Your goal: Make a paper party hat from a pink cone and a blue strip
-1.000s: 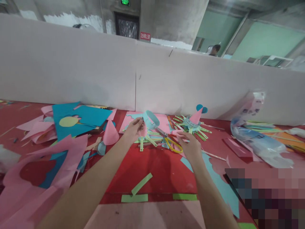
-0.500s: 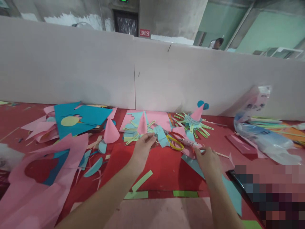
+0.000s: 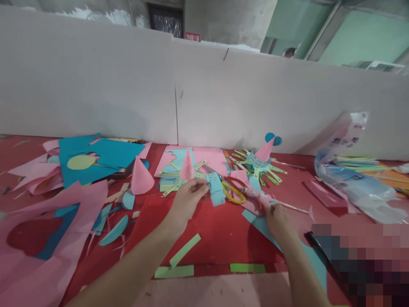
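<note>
My left hand pinches a light blue paper strip by its left edge, above a red sheet. Scissors with yellow and red handles lie just right of the strip. My right hand is closed at the right end of the scissors area, beside a thin clear stick; what its fingertips hold is hidden. Behind my left hand a pink paper cone stands on green printed strips. A similar cone with blue discs at its tip stands farther right.
Another pink cone stands left, among blue sheets and pink cut paper. Green strips lie in front. A plastic bag sits at right, near a dark-edged object. A white partition rises behind.
My right hand has shifted slightly right and down, its fingers more curled. The blue strip hangs a little lower in my left hand. The camera view has shifted slightly.
</note>
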`<action>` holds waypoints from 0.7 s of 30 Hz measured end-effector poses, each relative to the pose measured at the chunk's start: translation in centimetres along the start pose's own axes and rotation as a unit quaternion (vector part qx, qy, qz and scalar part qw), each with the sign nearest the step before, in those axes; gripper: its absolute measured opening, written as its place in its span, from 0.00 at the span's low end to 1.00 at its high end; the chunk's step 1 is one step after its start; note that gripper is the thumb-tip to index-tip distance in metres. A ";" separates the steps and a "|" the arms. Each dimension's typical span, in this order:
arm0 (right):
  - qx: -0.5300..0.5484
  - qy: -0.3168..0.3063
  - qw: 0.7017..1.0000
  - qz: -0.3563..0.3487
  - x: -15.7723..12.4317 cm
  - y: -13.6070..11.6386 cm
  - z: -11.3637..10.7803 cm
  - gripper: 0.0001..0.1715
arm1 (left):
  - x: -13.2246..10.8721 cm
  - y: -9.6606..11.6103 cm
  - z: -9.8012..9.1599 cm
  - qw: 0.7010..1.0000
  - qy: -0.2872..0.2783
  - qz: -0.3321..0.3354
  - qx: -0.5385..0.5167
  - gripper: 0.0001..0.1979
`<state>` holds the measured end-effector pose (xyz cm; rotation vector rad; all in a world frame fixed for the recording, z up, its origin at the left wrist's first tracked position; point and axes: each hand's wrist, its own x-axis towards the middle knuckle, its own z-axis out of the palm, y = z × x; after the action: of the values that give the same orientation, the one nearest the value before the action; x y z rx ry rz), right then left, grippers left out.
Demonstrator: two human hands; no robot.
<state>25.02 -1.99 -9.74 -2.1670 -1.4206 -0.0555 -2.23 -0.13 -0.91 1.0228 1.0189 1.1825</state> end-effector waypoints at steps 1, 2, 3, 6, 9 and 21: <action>-0.001 0.003 1.000 0.012 0.0 -0.1 -0.2 0.19 | 0.1 0.1 -0.1 1.000 0.002 -0.002 0.006 0.06; -0.002 0.004 1.000 0.027 -0.1 -0.4 -0.5 0.20 | 0.1 0.2 -0.2 1.000 0.004 -0.004 0.014 0.06; 0.002 0.005 0.999 0.043 -0.1 -0.7 -0.9 0.20 | 0.2 0.2 -0.3 1.000 0.007 -0.006 0.022 0.06; 0.075 0.004 0.993 0.091 -0.4 -2.4 -2.4 0.24 | 0.5 0.2 -0.7 0.999 0.011 -0.006 0.043 0.07; 0.132 0.010 0.988 0.084 -1.2 -4.9 -3.8 0.27 | 0.5 0.0 -1.4 0.998 0.026 0.010 0.063 0.08; 0.162 0.018 0.985 -0.056 -4.4 -9.2 -2.9 0.26 | 0.1 0.2 -1.6 0.995 0.046 0.010 0.087 0.07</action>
<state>15.89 -4.28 -4.88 -1.8121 -1.4202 0.0896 -3.85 0.11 -1.13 1.1241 1.2029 1.1809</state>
